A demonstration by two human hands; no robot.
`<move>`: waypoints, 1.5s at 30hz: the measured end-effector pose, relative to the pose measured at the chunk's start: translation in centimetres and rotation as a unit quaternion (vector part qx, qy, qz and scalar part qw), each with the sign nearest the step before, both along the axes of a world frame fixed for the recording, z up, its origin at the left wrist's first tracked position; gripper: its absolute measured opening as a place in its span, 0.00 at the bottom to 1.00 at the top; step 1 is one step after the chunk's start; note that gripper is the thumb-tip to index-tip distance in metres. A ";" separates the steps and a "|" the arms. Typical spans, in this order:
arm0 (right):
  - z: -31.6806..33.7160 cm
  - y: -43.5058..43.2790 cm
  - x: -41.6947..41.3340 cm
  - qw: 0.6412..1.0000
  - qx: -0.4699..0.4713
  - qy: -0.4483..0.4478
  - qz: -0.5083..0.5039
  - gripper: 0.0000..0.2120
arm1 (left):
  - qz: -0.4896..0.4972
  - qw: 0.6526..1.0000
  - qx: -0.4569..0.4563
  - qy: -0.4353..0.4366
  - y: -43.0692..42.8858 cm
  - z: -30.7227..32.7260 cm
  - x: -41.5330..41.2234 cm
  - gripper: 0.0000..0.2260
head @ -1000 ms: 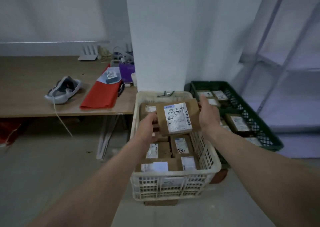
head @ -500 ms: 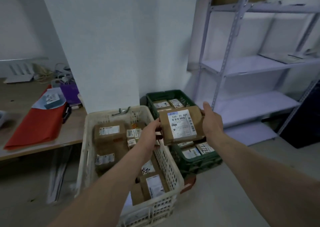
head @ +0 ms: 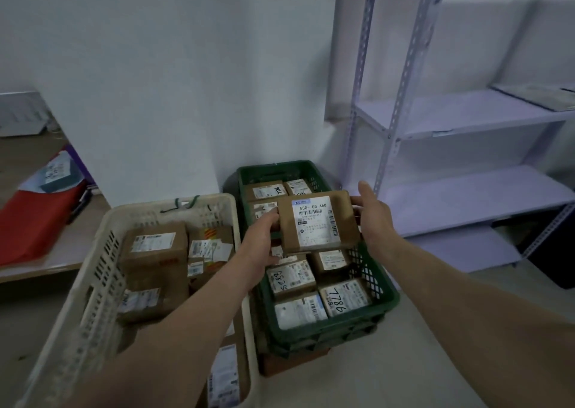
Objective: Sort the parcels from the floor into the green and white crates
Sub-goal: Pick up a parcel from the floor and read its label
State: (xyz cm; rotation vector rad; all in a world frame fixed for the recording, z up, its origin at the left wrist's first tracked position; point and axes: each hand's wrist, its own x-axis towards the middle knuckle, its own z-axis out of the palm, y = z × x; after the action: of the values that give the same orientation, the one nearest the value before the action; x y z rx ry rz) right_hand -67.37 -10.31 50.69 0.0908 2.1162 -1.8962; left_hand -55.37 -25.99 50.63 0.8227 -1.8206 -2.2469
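now both hands, left hand [head: 263,246] and right hand [head: 371,218], pinch the parcel [head: 317,222] by its side edges, fingers clenched on it, above the green crate [head: 382,302]. best lowered flat, label up, onto the parcels already there before the grip loosens.

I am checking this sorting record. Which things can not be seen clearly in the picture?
Head view:
- Held parcel: small label print too fine to read.
- Green crate: its middle is hidden behind that parcel and the left hand.
- White crate: near corner cut off by the bottom edge, parcels under the left forearm hidden.
- Right hand: fingertips behind the parcel.
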 end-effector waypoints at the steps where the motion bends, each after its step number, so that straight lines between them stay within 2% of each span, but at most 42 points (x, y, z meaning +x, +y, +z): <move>1: -0.2 0.1 -1.0 1.000 0.004 -0.001 0.009 0.28 | 0.004 1.000 0.002 -0.004 0.3 -0.2 -0.8 0.13; 9: -2.8 -0.9 -6.6 0.998 0.011 -0.023 0.049 0.26 | 0.031 0.999 0.002 -0.036 -0.5 -2.5 -5.7 0.13; 11: -3.5 -1.7 -7.5 0.997 0.024 -0.025 0.066 0.28 | 0.036 0.998 0.010 -0.050 -1.3 -3.3 -6.6 0.12; 14: -5.1 -2.4 -8.7 0.995 0.055 -0.027 0.080 0.39 | 0.030 0.996 0.010 -0.079 -2.3 -4.6 -7.5 0.12; 15: -5.4 -2.7 -9.0 0.993 0.067 -0.025 0.090 0.39 | 0.023 0.996 0.014 -0.084 -2.4 -4.8 -7.6 0.12; 18: -6.7 -3.2 -10.1 0.980 0.119 -0.041 0.153 0.27 | -0.023 0.992 -0.018 -0.126 -3.2 -6.0 -8.1 0.11; 20: -8.1 -3.3 -10.6 0.961 0.167 -0.075 0.208 0.25 | -0.064 0.982 -0.047 -0.171 -3.9 -7.3 -8.1 0.13; 22: -9.6 -3.0 -10.4 0.935 0.215 -0.117 0.257 0.29 | -0.106 0.963 -0.079 -0.234 -4.6 -10.0 -8.2 0.27; 24: -11.5 -2.7 -10.0 0.905 0.262 -0.162 0.295 0.36 | -0.145 0.941 -0.110 -0.285 -5.1 -13.6 -7.9 0.33; 27: -13.6 -2.2 -8.7 0.861 0.304 -0.197 0.358 0.35 | -0.184 0.919 -0.118 -0.329 -3.0 -13.7 -6.8 0.25; 30: -15.0 -1.9 -8.5 0.853 0.310 -0.196 0.372 0.32 | -0.199 0.896 -0.173 -0.357 -1.9 -14.7 -6.9 0.18; 35: -15.8 -1.1 -8.9 0.823 0.311 -0.220 0.421 0.37 | -0.228 0.847 -0.253 -0.409 -0.9 -15.3 -7.2 0.17; 41: -16.2 -0.7 -8.0 0.809 0.294 -0.219 0.459 0.37 | -0.288 0.735 -0.447 -0.421 -0.1 -15.9 -6.6 0.18; 43: -16.4 -0.7 -7.7 0.807 0.292 -0.218 0.466 0.37 | -0.286 0.718 -0.486 -0.407 -0.1 -16.6 -6.2 0.17; 45: -16.5 -0.6 -7.5 0.803 0.290 -0.219 0.473 0.36 | -0.280 0.717 -0.499 -0.398 0.0 -16.9 -5.8 0.16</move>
State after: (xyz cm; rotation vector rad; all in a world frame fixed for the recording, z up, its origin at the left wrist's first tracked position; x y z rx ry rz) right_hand -74.84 -10.95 34.21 -0.3153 1.7850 -0.5564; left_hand -61.20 -25.99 33.68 1.1054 -3.4645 -0.5452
